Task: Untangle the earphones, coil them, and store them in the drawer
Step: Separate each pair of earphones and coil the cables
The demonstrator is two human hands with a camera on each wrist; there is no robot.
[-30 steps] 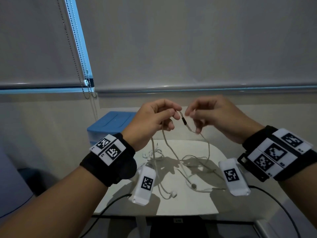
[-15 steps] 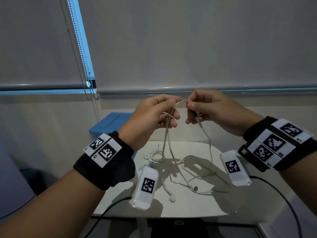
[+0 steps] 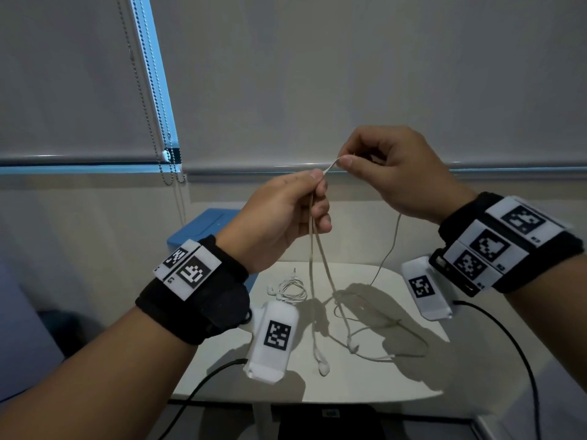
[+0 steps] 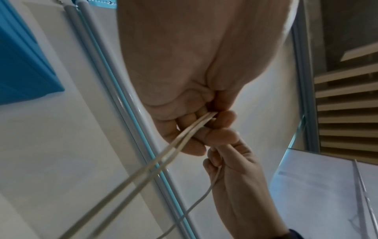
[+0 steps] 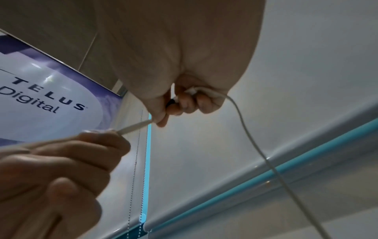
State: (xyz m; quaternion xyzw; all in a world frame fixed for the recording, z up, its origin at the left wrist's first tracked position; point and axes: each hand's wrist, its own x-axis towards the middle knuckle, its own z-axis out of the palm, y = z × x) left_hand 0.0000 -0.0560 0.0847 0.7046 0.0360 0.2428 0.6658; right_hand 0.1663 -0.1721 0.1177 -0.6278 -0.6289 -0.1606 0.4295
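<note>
A: Where's the cable?

B: I see the beige earphones (image 3: 320,255) up in the air over the white table (image 3: 374,385), two strands hanging, buds resting on it.

A: Grip?

B: My left hand (image 3: 279,217) pinches both strands between thumb and curled fingers. My right hand (image 3: 397,173), at its 2 o'clock, pinches the short stretch between them.

A: Around that?

B: White coiled earphones (image 3: 290,289) lie at the table's 11 o'clock; a blue box (image 3: 206,223) stands behind.
</note>
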